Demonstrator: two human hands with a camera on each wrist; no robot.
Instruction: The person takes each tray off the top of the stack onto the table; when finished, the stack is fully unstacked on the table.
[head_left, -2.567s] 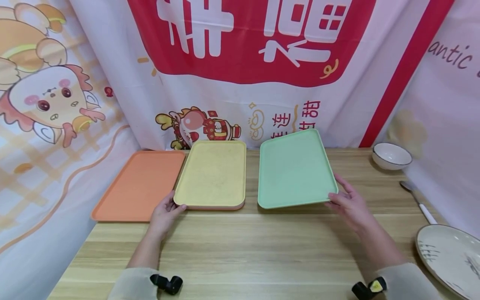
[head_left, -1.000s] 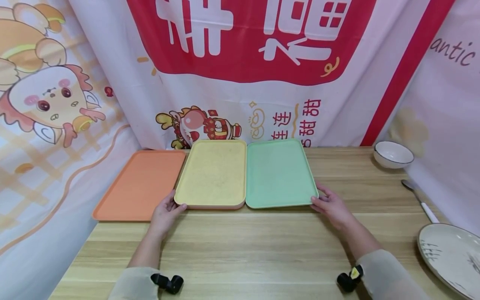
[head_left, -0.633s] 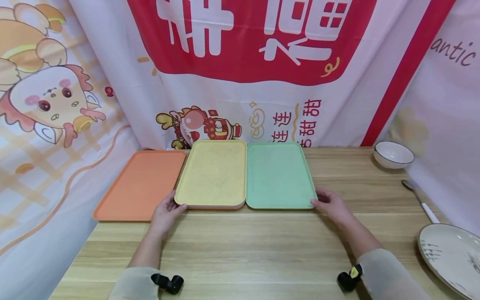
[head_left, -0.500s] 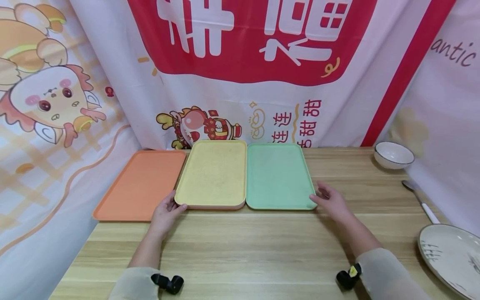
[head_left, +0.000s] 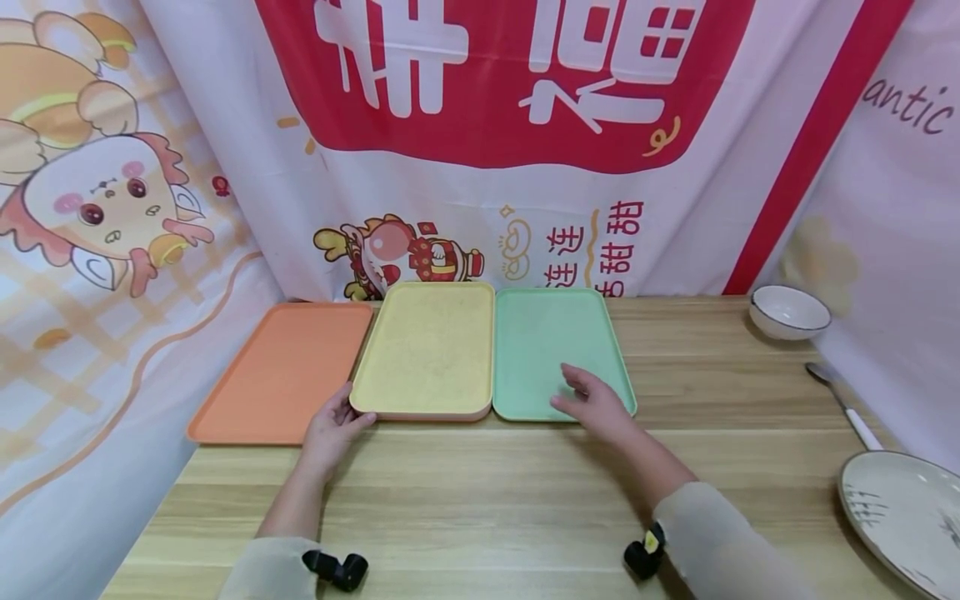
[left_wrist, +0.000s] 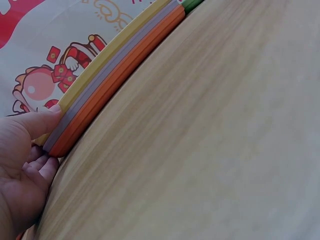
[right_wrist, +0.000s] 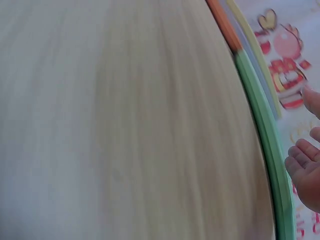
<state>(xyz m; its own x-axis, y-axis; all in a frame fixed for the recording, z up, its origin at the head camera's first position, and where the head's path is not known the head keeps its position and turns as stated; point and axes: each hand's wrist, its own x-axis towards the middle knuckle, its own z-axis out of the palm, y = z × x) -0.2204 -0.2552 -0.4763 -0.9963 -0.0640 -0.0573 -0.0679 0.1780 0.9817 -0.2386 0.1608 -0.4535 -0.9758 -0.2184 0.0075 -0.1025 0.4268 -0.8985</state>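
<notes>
**Trays in a row at the table's far edge: left hand steadies the stack, right hand free above the green tray**

Orange tray (head_left: 281, 371): lies flat toward the far left corner of the table (head_left: 480, 500), touched by neither hand. Its right edge runs under or against the neighbouring stack; which one cannot be told.

Yellow tray (head_left: 427, 346): sits on top of a stack at the middle of the far edge. The left-wrist view shows a grey and an orange layer beneath it. The left hand (head_left: 330, 429) holds the stack's near left corner, thumb on the rim and fingers curled under the lowest layer, a pinch that, in my judgement, keeps the stack from shifting.

Green tray (head_left: 551, 350): lies flat, its long left edge tight against the stack, near edges roughly in line. The right hand (head_left: 592, 404) is over the tray's near right part, fingers spread and relaxed, gripping nothing; contact with the surface cannot be confirmed.

Right side of the table: a white bowl (head_left: 789, 312) near the far right corner, a spoon (head_left: 840, 404) along the right edge, a plate (head_left: 900, 512) at the near right corner, all well apart from both hands.
</notes>
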